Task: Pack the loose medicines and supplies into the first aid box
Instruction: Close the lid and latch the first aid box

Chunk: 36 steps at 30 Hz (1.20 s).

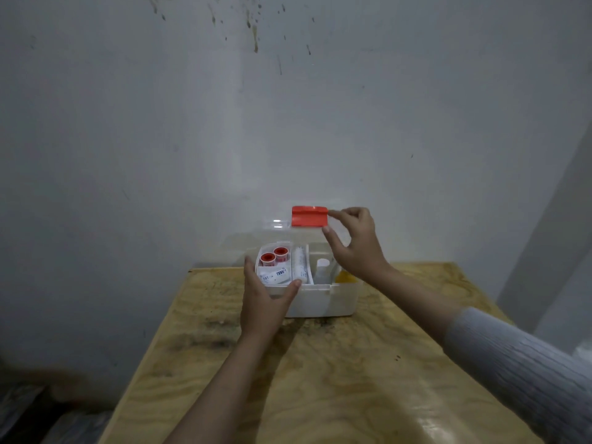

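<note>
A white first aid box (pixel 323 302) stands at the far end of the wooden table, its clear lid (pixel 278 229) raised upright with a red latch (pixel 309 216) at the top edge. My right hand (pixel 355 245) pinches the lid's edge beside the latch between thumb and fingers. My left hand (pixel 266 296) grips the box's front left corner. Inside, a tray holds two red-capped tape rolls (pixel 274 255), labelled packets (pixel 275 274) and a syringe (pixel 299 264). A white bottle (pixel 322 267) and something yellow (pixel 344 277) sit in the right compartment.
The plywood table (pixel 320 379) is stained and stands against a grey, spotted wall (pixel 224 123). The box sits close to the table's far edge. Dark clutter lies on the floor at the lower left (pixel 28 408).
</note>
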Each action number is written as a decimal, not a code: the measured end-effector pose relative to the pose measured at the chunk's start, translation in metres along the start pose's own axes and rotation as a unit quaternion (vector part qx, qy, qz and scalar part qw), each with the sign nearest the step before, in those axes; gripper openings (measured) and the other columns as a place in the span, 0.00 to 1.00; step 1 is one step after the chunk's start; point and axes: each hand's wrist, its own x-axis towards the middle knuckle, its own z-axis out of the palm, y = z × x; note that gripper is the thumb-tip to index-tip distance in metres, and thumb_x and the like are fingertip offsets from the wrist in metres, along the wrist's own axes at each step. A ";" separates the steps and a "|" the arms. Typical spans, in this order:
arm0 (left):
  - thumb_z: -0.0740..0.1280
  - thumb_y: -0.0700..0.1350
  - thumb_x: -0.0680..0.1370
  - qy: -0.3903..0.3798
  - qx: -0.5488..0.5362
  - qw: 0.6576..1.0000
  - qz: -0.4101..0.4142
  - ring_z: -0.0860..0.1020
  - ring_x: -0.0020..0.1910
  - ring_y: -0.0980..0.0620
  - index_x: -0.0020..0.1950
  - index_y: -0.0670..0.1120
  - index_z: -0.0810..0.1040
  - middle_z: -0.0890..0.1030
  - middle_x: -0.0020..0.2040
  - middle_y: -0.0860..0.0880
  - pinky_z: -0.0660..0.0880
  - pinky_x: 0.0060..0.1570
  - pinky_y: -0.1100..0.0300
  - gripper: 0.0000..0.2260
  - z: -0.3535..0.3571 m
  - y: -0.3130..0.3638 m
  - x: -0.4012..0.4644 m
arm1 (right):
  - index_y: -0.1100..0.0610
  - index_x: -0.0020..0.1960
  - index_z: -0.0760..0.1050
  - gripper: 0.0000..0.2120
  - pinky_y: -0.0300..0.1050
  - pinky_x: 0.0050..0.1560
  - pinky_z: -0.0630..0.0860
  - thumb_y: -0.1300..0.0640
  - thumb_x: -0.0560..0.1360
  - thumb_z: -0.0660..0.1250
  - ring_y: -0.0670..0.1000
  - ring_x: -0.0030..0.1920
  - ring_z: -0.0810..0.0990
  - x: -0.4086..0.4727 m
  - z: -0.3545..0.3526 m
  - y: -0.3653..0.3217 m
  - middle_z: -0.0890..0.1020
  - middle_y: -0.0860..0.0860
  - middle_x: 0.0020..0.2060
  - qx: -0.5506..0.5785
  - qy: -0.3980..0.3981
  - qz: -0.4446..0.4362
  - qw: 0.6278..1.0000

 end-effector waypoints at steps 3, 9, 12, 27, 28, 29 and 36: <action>0.70 0.66 0.67 0.007 0.066 0.997 0.033 0.57 0.75 0.46 0.75 0.61 0.38 0.51 0.79 0.51 0.68 0.61 0.49 0.50 -0.005 0.006 -0.002 | 0.53 0.64 0.72 0.20 0.44 0.61 0.66 0.50 0.74 0.67 0.54 0.63 0.67 -0.028 -0.002 0.007 0.70 0.58 0.58 -0.014 -0.054 -0.003 0.998; 0.61 0.65 0.73 0.048 0.171 0.968 0.176 0.54 0.75 0.45 0.75 0.54 0.59 0.53 0.79 0.47 0.63 0.63 0.49 0.34 -0.018 0.022 0.005 | 0.54 0.64 0.73 0.23 0.46 0.60 0.67 0.50 0.71 0.71 0.56 0.62 0.68 -0.062 -0.008 0.022 0.72 0.58 0.59 -0.044 -0.114 -0.046 0.991; 0.59 0.58 0.78 0.014 0.168 0.972 0.163 0.58 0.75 0.47 0.71 0.53 0.70 0.62 0.76 0.49 0.62 0.67 0.46 0.22 -0.019 0.024 0.013 | 0.56 0.61 0.75 0.20 0.42 0.58 0.68 0.49 0.71 0.70 0.53 0.59 0.71 -0.060 -0.010 0.019 0.75 0.56 0.56 -0.027 -0.091 -0.039 0.995; 0.63 0.53 0.79 -0.006 0.114 0.987 0.116 0.66 0.71 0.50 0.68 0.55 0.73 0.67 0.73 0.51 0.68 0.59 0.55 0.17 -0.017 0.021 0.013 | 0.51 0.62 0.72 0.21 0.28 0.48 0.67 0.52 0.70 0.71 0.44 0.55 0.76 -0.039 0.003 -0.004 0.79 0.49 0.56 0.102 -0.066 0.088 0.989; 0.63 0.53 0.79 -0.005 0.114 0.987 0.113 0.66 0.71 0.49 0.68 0.55 0.73 0.67 0.74 0.51 0.69 0.59 0.53 0.17 -0.016 0.022 0.012 | 0.51 0.62 0.72 0.22 0.28 0.48 0.67 0.52 0.70 0.72 0.44 0.55 0.75 -0.040 0.001 -0.003 0.79 0.48 0.56 0.105 -0.073 0.092 0.988; 0.63 0.53 0.79 -0.004 0.114 0.987 0.113 0.66 0.71 0.49 0.68 0.55 0.73 0.67 0.74 0.51 0.69 0.59 0.53 0.17 -0.016 0.022 0.012 | 0.50 0.62 0.72 0.23 0.29 0.49 0.67 0.51 0.69 0.72 0.43 0.55 0.75 -0.041 -0.001 -0.003 0.79 0.47 0.56 0.109 -0.082 0.094 0.986; 0.63 0.50 0.79 -0.007 0.103 0.987 0.121 0.65 0.71 0.49 0.67 0.52 0.75 0.68 0.73 0.49 0.63 0.59 0.59 0.16 -0.017 0.022 0.012 | 0.49 0.65 0.71 0.29 0.47 0.65 0.68 0.45 0.66 0.73 0.50 0.64 0.69 -0.053 -0.003 0.005 0.75 0.49 0.63 0.027 -0.155 0.043 0.987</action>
